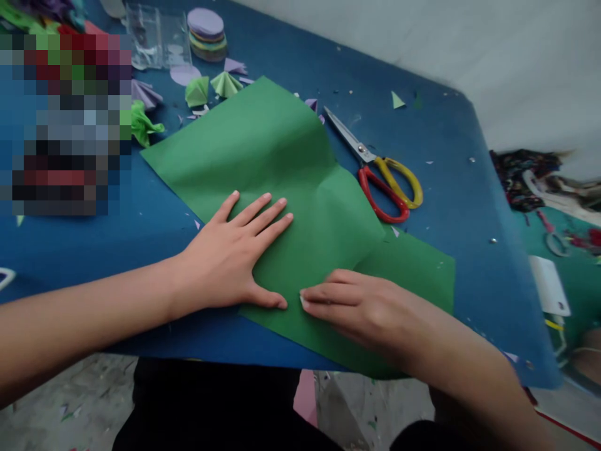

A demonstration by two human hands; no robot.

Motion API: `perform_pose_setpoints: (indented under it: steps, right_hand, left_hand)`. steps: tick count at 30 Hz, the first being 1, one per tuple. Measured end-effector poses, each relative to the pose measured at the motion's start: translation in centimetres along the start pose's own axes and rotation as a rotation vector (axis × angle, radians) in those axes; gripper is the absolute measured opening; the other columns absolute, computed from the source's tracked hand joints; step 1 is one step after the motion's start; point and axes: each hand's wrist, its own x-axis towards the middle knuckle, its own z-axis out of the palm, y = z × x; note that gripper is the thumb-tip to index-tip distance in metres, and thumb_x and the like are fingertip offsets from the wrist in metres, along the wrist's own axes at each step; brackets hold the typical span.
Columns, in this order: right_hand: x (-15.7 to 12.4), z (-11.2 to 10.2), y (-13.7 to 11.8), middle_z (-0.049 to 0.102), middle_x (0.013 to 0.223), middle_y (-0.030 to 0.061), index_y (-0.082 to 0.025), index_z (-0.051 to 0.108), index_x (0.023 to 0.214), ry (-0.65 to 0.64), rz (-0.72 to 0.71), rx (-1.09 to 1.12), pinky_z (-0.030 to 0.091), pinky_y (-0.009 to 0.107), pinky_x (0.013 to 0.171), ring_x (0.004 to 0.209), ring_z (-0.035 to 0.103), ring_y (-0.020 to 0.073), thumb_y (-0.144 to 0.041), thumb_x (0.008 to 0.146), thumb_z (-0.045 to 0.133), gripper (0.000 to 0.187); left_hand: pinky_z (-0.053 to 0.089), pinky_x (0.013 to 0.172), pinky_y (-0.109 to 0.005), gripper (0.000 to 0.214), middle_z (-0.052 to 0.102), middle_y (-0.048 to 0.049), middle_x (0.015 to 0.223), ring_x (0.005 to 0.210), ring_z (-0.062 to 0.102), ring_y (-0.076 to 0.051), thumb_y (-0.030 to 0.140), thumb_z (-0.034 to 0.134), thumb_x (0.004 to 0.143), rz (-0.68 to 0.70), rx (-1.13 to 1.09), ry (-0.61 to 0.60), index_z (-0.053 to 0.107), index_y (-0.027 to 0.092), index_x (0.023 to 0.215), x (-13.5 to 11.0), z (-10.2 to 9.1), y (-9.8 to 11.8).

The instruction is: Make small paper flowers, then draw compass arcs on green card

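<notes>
A large sheet of green paper [282, 138] lies across the table, its far side raised in a wavy bulge. My left hand [225, 250] rests flat on the sheet with its fingers spread. Pressed against the near part of the paper is my right hand [366, 307], its fingers drawn together. Something small and whitish shows at those fingertips; I cannot make out what it is. Scissors [364, 153] with one red and one yellow handle lie partly open beyond the sheet's right edge, touched by neither hand.
The blue table [451, 188] carries paper scraps and folded pieces [226, 84]. At the back stand a clear plastic box [157, 37] and a stack of round paper discs [206, 31]. A pixelated patch hides the left side. A white device [549, 285] is beyond the right edge.
</notes>
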Motion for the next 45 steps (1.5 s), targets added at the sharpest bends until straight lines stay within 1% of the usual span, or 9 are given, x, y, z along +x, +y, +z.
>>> perform_pose_setpoints:
  steps: [5, 11, 17, 22, 27, 32, 36, 41, 45]
  right_hand:
    - [-0.1, -0.2, 0.0, 0.070, 0.097, 0.0093, -0.008, 0.065, 0.106, 0.039, -0.034, -0.001, 0.055, 0.028, 0.070, 0.080, 0.060, 0.0165, -0.010, 0.096, 0.035, 0.032]
    - [-0.7, -1.3, 0.4, 0.070, 0.089, 0.0089, -0.011, 0.068, 0.095, -0.085, 0.026, -0.017, 0.054, 0.029, 0.067, 0.077, 0.059, 0.0167, -0.011, 0.096, 0.034, 0.033]
    - [-1.0, -1.1, 0.9, 0.071, 0.098, 0.0076, -0.014, 0.067, 0.098, 0.078, 0.053, -0.001, 0.055, 0.029, 0.073, 0.085, 0.062, 0.0164, -0.012, 0.095, 0.041, 0.026]
    - [-1.3, -0.8, 3.2, 0.071, 0.096, 0.0077, -0.014, 0.067, 0.098, 0.243, 0.207, -0.077, 0.056, 0.029, 0.075, 0.084, 0.066, 0.0162, -0.016, 0.092, 0.050, 0.018]
    - [-1.1, -0.7, 4.2, 0.071, 0.097, 0.0077, -0.016, 0.068, 0.096, 0.349, 0.331, -0.101, 0.057, 0.029, 0.075, 0.086, 0.068, 0.0171, -0.017, 0.090, 0.053, 0.016]
    - [1.0, 1.4, 3.3, 0.071, 0.096, 0.0087, -0.014, 0.069, 0.094, 0.487, 0.327, -0.065, 0.058, 0.029, 0.078, 0.086, 0.068, 0.0165, -0.015, 0.090, 0.053, 0.017]
    - [2.2, 2.7, 2.8, 0.072, 0.095, 0.0081, -0.014, 0.069, 0.095, 0.512, 0.236, -0.050, 0.058, 0.030, 0.078, 0.087, 0.067, 0.0160, -0.015, 0.091, 0.052, 0.018]
    - [2.1, 2.6, 2.9, 0.071, 0.086, 0.0091, -0.012, 0.070, 0.090, 0.537, 0.287, -0.209, 0.058, 0.032, 0.074, 0.080, 0.066, 0.0181, -0.014, 0.088, 0.055, 0.015]
    - [1.9, 2.6, 2.8, 0.071, 0.085, 0.0080, -0.012, 0.070, 0.088, 0.510, 0.206, -0.166, 0.057, 0.029, 0.073, 0.079, 0.065, 0.0169, -0.015, 0.088, 0.056, 0.014]
  left_hand:
    - [-0.001, 0.116, -0.050, 0.107, 0.015, -0.0083, 0.158, 0.145, 0.013, -0.031, 0.085, 0.041, 0.070, -0.003, 0.006, -0.007, 0.022, 0.017, 0.150, 0.1, 0.0, 0.1]
    - [0.000, 0.116, -0.051, 0.112, 0.013, -0.0077, 0.158, 0.145, 0.013, -0.033, 0.088, 0.041, 0.066, -0.018, 0.001, -0.029, 0.020, 0.017, 0.151, 0.1, 0.0, 0.1]
    - [0.004, 0.115, -0.052, 0.105, 0.015, -0.0078, 0.158, 0.145, 0.014, -0.031, 0.087, 0.030, 0.072, -0.001, 0.044, 0.025, 0.022, 0.017, 0.150, 0.0, 0.3, 0.1]
    - [0.011, 0.115, -0.053, 0.084, 0.020, -0.0063, 0.157, 0.145, 0.018, -0.029, 0.074, 0.025, 0.086, -0.056, 0.095, 0.022, 0.026, 0.018, 0.149, -0.1, -0.1, 0.6]
    - [0.014, 0.114, -0.055, 0.085, 0.022, -0.0077, 0.156, 0.144, 0.020, -0.030, 0.073, 0.027, 0.087, -0.086, 0.116, 0.033, 0.027, 0.014, 0.148, -0.2, -0.2, 0.8]
    - [0.012, 0.114, -0.057, 0.086, 0.019, -0.0081, 0.157, 0.145, 0.017, -0.030, 0.075, 0.034, 0.084, -0.045, 0.091, 0.039, 0.026, 0.019, 0.149, 0.0, 0.1, 0.4]
    - [0.012, 0.114, -0.057, 0.082, 0.018, -0.0095, 0.157, 0.145, 0.017, -0.030, 0.073, 0.037, 0.084, -0.027, 0.088, 0.040, 0.029, 0.021, 0.148, 0.1, 0.2, 0.4]
    - [0.010, 0.114, -0.056, 0.083, 0.019, -0.0099, 0.157, 0.145, 0.017, -0.031, 0.073, 0.037, 0.084, -0.034, 0.084, 0.051, 0.026, 0.022, 0.149, 0.1, 0.2, 0.4]
    - [0.009, 0.114, -0.057, 0.082, 0.019, -0.0093, 0.157, 0.145, 0.017, -0.031, 0.073, 0.036, 0.084, -0.029, 0.084, 0.046, 0.027, 0.022, 0.148, 0.1, 0.3, 0.3]
